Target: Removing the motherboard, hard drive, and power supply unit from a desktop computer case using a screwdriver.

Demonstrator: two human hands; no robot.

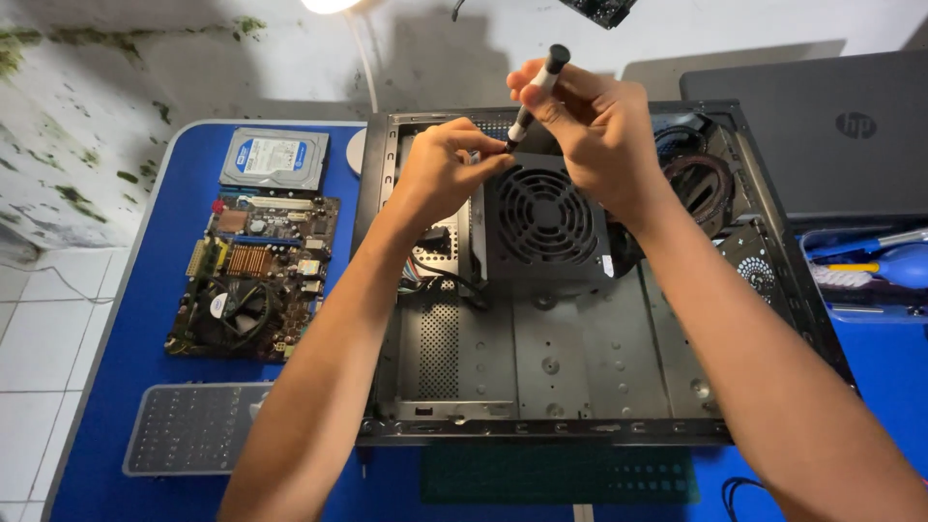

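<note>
Screwdriver (537,89) above blue table (145,319)

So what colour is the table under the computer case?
Blue, with a pale edge; the head view shows it.

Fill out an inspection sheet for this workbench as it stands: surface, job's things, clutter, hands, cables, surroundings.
Surface: blue table, partly covered.
Job's things: open computer case lying flat; black power supply with fan grille inside; black-and-white screwdriver with its tip at the supply's upper edge.
Clutter: motherboard and hard drive left of the case; clear bit tray at front left; closed laptop; blue tools in a tray at right.
Hands: right hand holds the screwdriver; left hand pinches at its tip.
Cables: bundle inside the case beside the supply; black cable at front right.
Surroundings: stained white wall, tiled floor.
</note>
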